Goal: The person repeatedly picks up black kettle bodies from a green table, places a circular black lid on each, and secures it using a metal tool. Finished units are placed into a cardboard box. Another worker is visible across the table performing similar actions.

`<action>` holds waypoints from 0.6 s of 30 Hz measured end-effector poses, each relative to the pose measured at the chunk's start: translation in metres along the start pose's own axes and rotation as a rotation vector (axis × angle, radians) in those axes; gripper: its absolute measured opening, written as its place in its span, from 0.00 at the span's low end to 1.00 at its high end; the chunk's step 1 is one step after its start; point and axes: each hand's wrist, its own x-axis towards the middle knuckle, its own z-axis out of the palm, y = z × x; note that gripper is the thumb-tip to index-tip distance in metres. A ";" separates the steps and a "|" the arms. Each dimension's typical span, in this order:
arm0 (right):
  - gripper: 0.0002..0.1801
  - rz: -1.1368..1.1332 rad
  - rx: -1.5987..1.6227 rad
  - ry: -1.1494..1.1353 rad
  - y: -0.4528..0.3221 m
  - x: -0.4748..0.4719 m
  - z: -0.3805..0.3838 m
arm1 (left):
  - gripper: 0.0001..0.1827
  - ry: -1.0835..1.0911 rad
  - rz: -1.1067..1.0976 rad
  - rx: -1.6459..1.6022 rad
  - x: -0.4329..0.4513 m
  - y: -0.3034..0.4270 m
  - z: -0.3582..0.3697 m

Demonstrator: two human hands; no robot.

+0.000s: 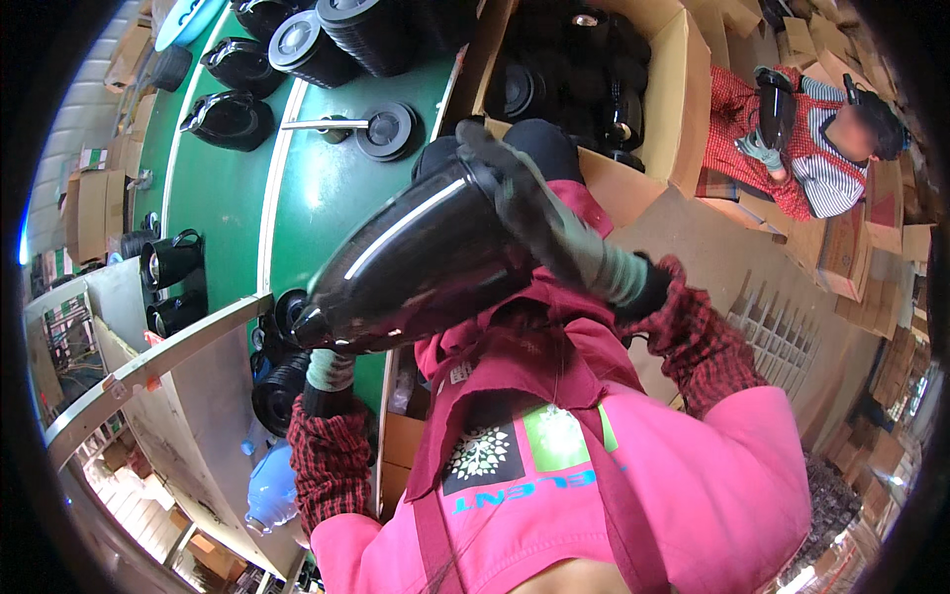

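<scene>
A large glossy black vessel (423, 260), tapered to a beak-like end, lies slantwise in front of my body. My right hand (531, 204), in a dark-palmed, pale green knit glove, is pressed around its wide upper end and slightly blurred. Of my left hand (330, 370) only the glove's cuff shows at the narrow lower end; the vessel hides its fingers. Beyond the vessel, a black round lid (390, 130) and a metal bar (323, 125) rest on the green worktable (319, 178).
Black pitchers (230, 122) and stacked black lids (315, 48) stand on the table's far side. At right is an open cardboard box (690, 96) of black parts. A co-worker (801, 148) holds a black vessel farther right. A metal rail (163, 364) crosses at lower left.
</scene>
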 end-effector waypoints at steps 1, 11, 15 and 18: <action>0.34 -0.191 -0.306 -0.033 -0.007 -0.004 -0.005 | 0.53 -0.012 0.208 0.385 0.005 0.004 0.012; 0.27 0.223 0.492 0.152 0.090 -0.032 -0.023 | 0.23 0.045 -0.154 -0.217 0.221 0.234 -0.152; 0.29 0.113 0.243 0.092 0.112 -0.043 -0.046 | 0.43 0.223 -0.085 -0.473 0.223 0.252 -0.146; 0.26 0.160 0.292 0.163 0.131 -0.055 -0.058 | 0.42 0.481 0.185 -0.110 0.214 0.265 -0.131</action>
